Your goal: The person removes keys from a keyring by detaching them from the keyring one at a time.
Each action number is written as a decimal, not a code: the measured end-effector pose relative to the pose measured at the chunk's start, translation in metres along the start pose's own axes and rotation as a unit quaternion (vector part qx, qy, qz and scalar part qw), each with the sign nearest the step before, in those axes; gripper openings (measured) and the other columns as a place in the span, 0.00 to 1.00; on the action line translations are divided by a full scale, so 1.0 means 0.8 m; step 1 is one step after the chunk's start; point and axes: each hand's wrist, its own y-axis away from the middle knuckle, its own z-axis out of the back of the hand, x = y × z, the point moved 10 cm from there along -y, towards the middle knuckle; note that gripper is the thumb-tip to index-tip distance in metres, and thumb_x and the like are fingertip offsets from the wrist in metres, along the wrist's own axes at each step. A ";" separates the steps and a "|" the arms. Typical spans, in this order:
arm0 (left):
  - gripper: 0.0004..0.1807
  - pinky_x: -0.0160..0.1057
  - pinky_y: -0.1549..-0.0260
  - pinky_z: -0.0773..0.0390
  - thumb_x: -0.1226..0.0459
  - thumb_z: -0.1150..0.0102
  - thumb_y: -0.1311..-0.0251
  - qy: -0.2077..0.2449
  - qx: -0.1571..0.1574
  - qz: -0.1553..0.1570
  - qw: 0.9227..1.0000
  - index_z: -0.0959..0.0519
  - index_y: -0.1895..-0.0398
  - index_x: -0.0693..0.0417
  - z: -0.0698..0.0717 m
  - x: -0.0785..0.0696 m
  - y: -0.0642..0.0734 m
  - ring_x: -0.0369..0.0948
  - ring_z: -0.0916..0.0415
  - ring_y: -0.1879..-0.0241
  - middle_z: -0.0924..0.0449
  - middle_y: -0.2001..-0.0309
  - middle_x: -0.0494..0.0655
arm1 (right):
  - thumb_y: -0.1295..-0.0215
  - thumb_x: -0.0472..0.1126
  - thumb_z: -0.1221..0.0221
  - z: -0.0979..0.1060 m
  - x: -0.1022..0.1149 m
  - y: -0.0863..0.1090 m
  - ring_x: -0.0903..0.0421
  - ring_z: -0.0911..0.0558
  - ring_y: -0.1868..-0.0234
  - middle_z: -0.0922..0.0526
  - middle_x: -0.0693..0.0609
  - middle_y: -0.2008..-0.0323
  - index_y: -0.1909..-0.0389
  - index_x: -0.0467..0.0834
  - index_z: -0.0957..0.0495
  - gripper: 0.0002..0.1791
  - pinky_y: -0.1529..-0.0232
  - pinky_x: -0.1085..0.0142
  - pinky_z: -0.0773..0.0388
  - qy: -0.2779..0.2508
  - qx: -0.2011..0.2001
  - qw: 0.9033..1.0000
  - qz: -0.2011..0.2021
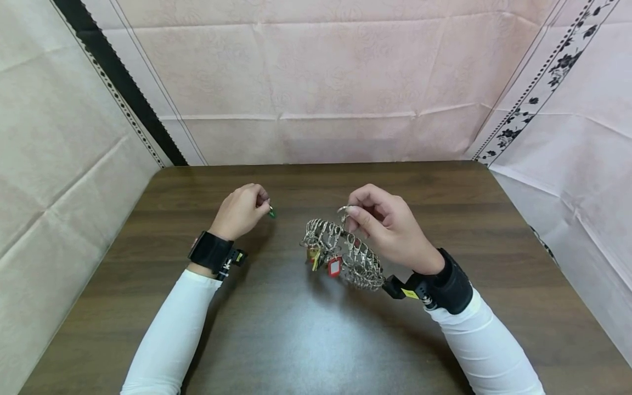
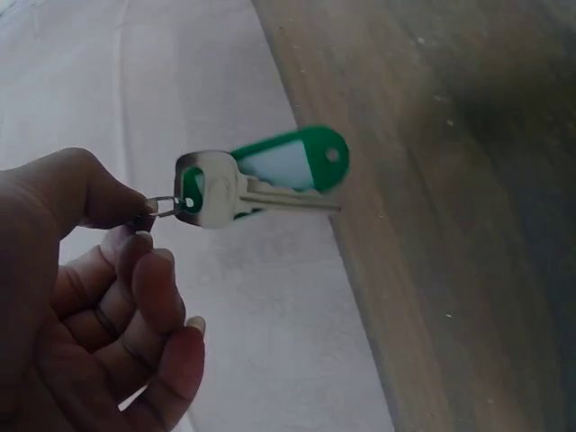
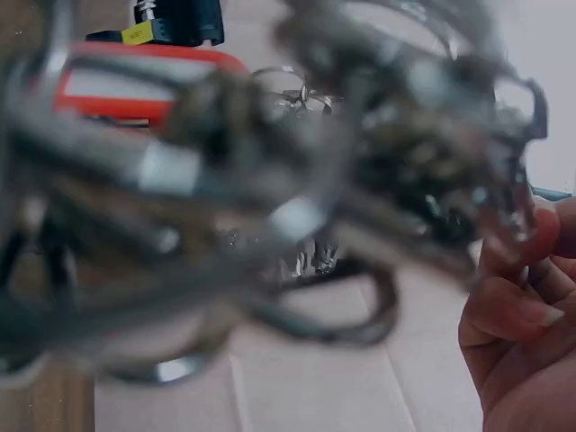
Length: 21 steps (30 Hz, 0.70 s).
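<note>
My left hand is held over the left part of the table and pinches a small metal ring between thumb and forefinger. From that ring a silver key and a green key tag with a white label hang. To the right, my right hand pinches a metal ring at the top of a large bunch of linked metal rings. A red-framed tag and a yellowish piece dangle below it. In the right wrist view the bunch is blurred and covers much of the picture.
Both hands are above a brown wooden table. Pale cloth hangs behind its far edge and at both sides. Each wrist bears a black strap with a small camera.
</note>
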 end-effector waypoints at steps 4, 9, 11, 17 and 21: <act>0.06 0.41 0.72 0.27 0.63 0.45 0.40 -0.012 0.006 0.017 1.000 0.22 0.65 0.56 -0.003 0.010 0.001 0.41 0.28 0.71 0.24 0.67 0.47 | 0.31 0.32 0.48 0.000 0.002 0.000 0.61 0.30 0.80 0.25 0.53 0.77 0.65 0.36 0.30 0.02 0.83 0.68 0.32 -0.001 0.005 1.000 0.000; 0.07 0.41 0.75 0.27 0.62 0.45 0.40 -0.020 0.016 0.033 0.999 0.21 0.66 0.57 -0.007 0.020 0.004 0.42 0.28 0.73 0.23 0.68 0.49 | 0.32 0.32 0.47 -0.002 0.003 0.000 0.60 0.30 0.80 0.25 0.52 0.77 0.65 0.37 0.30 0.02 0.82 0.67 0.32 -0.005 0.011 1.000 -0.001; 0.07 0.40 0.76 0.28 0.62 0.45 0.40 -0.025 0.019 0.038 0.999 0.21 0.67 0.57 -0.009 0.023 0.005 0.42 0.29 0.74 0.23 0.69 0.50 | 0.32 0.32 0.47 -0.002 0.003 0.000 0.60 0.30 0.81 0.25 0.52 0.78 0.65 0.37 0.30 0.02 0.82 0.67 0.32 -0.006 0.011 1.000 -0.001; 0.06 0.39 0.80 0.32 0.63 0.46 0.40 -0.037 0.034 0.052 0.997 0.23 0.70 0.57 -0.016 0.036 0.006 0.42 0.31 0.77 0.25 0.72 0.49 | 0.32 0.32 0.48 -0.002 0.003 0.001 0.60 0.30 0.81 0.25 0.51 0.78 0.65 0.36 0.29 0.02 0.82 0.68 0.32 -0.006 0.012 1.000 -0.003; 0.06 0.40 0.80 0.32 0.63 0.46 0.40 -0.041 0.048 0.067 0.996 0.24 0.71 0.57 -0.020 0.043 0.007 0.42 0.32 0.78 0.25 0.73 0.48 | 0.32 0.32 0.48 -0.003 0.003 0.001 0.59 0.30 0.80 0.25 0.51 0.77 0.65 0.36 0.30 0.03 0.82 0.67 0.32 -0.008 0.016 1.000 -0.005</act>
